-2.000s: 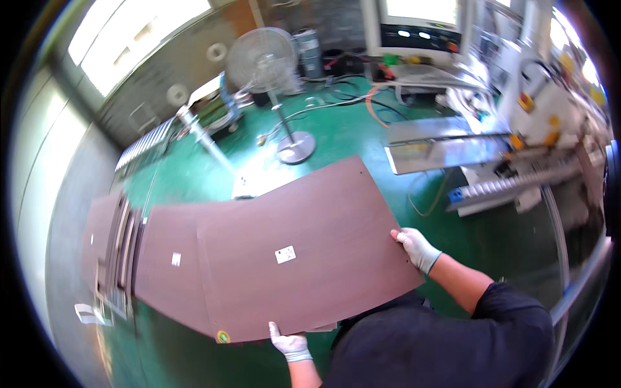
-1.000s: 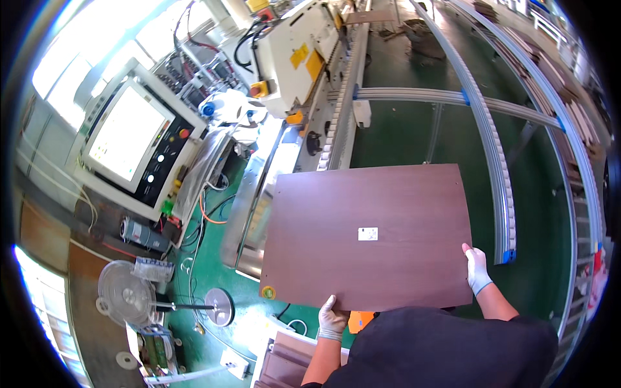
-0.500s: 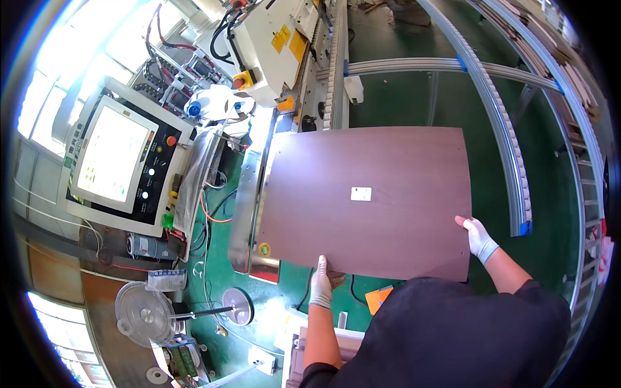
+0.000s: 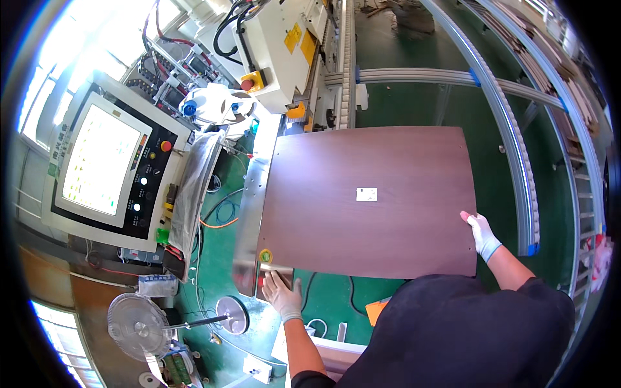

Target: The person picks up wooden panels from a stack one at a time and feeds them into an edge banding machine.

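A large brown board (image 4: 323, 226) lies flat before me, with a small white label (image 4: 367, 194) at its middle. My right hand (image 4: 482, 234), in a white glove with bare fingertips, grips the board's right edge, thumb on top and the other fingers hidden below. Off the near left corner, my gloved left hand (image 4: 283, 296) is open, fingers spread, over the end of the metal machine bed (image 4: 246, 265). Just beyond its fingertips, a yellow-green ring like a tape roll (image 4: 265, 256) sits at that corner of the board.
A control panel with a lit screen (image 4: 100, 158) stands at the left. Ahead is a white machine head (image 4: 275, 52) with a red button. Aluminium roller rails (image 4: 479, 84) run along the right. A fan (image 4: 138, 325) and cables lie at lower left.
My left hand has let go of the board's near edge and moved left to the machine bed's end, its fingers spreading. My right hand keeps its grip. The view has shifted slightly.
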The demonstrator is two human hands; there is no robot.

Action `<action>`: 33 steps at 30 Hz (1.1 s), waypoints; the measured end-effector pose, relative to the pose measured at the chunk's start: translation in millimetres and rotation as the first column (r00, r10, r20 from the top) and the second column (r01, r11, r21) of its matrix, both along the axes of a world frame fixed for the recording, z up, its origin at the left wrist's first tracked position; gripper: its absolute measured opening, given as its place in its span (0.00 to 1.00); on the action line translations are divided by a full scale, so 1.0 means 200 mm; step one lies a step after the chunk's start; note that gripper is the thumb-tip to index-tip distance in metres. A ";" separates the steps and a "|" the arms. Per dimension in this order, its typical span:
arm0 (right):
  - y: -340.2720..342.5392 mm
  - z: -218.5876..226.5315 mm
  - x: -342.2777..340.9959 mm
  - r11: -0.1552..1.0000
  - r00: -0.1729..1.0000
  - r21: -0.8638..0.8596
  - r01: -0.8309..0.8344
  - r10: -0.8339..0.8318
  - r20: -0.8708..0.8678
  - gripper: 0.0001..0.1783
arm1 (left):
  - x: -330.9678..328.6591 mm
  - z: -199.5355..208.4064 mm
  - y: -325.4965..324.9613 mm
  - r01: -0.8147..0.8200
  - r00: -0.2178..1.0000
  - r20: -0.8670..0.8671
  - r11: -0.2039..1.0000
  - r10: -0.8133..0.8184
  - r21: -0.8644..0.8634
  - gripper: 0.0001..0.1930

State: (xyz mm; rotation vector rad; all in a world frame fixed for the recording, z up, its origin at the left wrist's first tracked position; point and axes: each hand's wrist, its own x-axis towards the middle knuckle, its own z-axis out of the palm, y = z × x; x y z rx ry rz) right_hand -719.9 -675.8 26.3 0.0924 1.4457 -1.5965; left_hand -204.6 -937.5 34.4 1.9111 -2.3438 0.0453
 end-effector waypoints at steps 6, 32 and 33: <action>-0.15 -0.02 -0.19 0.997 0.987 0.059 0.048 -0.039 -0.154 0.19 | -0.02 0.02 0.02 -0.084 0.996 0.021 0.994 0.083 0.062 0.43; -1.00 -0.43 -1.49 0.979 0.696 0.184 0.082 0.076 -0.714 0.26 | -0.06 0.05 0.06 -0.148 0.989 0.029 0.989 0.147 0.014 0.43; -1.00 -0.43 -1.52 0.981 0.655 0.168 0.095 0.065 -0.753 0.26 | -0.07 0.05 0.05 -0.145 0.989 0.020 0.989 0.145 0.025 0.43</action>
